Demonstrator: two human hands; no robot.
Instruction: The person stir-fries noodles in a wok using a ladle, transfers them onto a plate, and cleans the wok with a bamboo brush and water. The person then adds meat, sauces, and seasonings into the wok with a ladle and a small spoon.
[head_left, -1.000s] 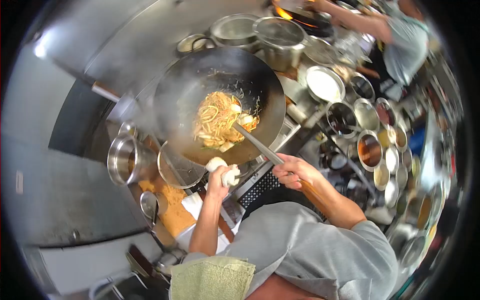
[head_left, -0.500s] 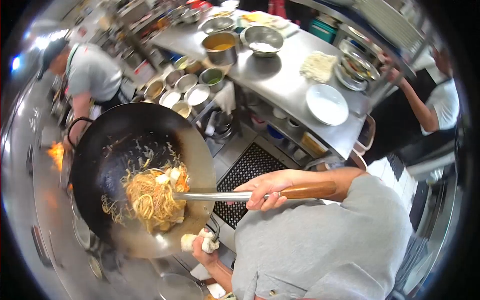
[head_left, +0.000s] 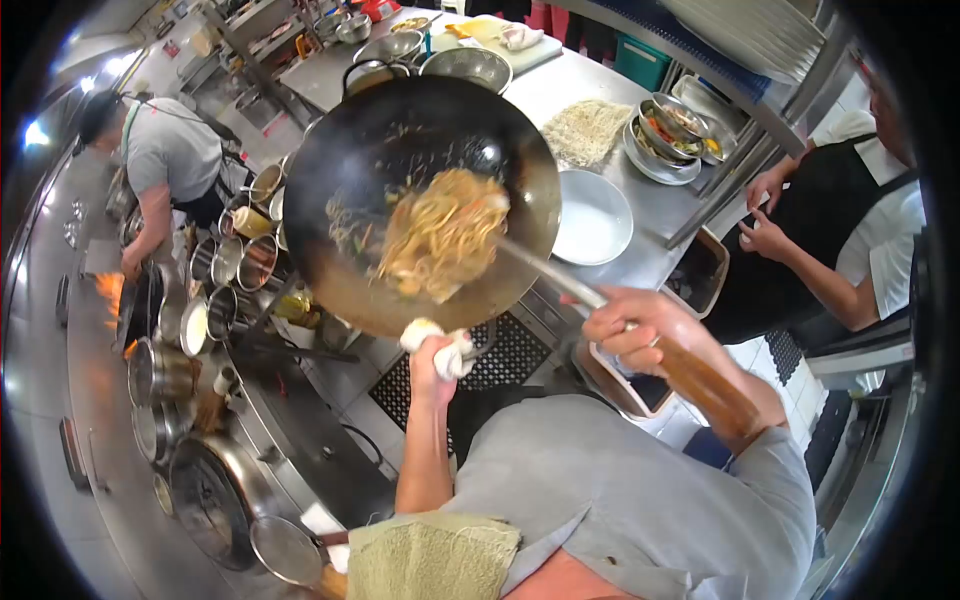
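Observation:
A large black wok is raised and tilted, its near edge beside the stacked white plates. Cooked noodles with bits of vegetable lie heaped in it. My left hand is closed around a folded white cloth at the wok's near handle, which the cloth partly covers. My right hand grips a long wok ladle with a metal shaft and wooden end. The noodles hide the ladle's head.
A steel table bears dry noodles and bowls of vegetables. Pots and the stove with a flame are at left, where a co-worker leans over. Another person stands at right.
The wok has moved up and to the right, away from the stove side toward the table and plates. Both my hands have moved with it, and the ladle now slopes down to the right.

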